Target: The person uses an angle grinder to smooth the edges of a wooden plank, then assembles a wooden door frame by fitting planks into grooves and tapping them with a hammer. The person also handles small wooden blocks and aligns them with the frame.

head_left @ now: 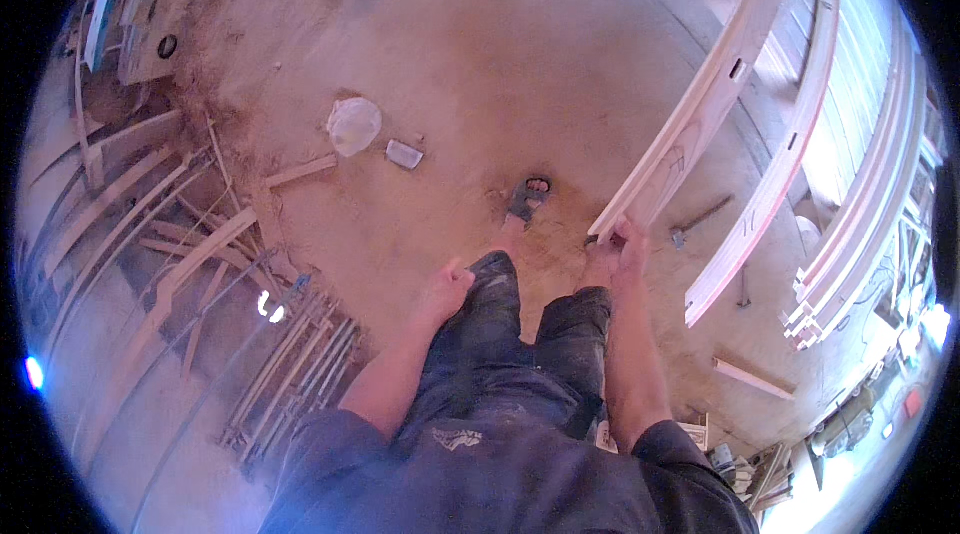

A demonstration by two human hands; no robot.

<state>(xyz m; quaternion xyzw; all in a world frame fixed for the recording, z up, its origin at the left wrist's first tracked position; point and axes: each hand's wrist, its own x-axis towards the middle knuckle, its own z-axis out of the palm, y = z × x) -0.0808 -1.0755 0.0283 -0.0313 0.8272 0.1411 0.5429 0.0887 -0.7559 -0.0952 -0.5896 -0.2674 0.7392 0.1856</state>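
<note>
Closest in was the wearer's dark shirt (pixel 480 479), then the dark trousers (pixel 483 334) below it. The left hand (pixel 453 286) was by the left knee, fingers curled in like a loose fist, and I couldn't see anything in it. The right hand (pixel 627 246) was right at the near end of a long pale wooden board (pixel 690 119), fingers up against it, but honestly can't tell if they were clamped on. That board ran up and away to the right, with a slot cut in it. Just past the knees was a sandalled foot (pixel 528 198). A second slotted board (pixel 757 219) sat off to the right, a hammer-like tool (pixel 700 221) on the floor between the two. Further out: a small pale container (pixel 404 155) beside a whitish bag (pixel 354 126).
</note>
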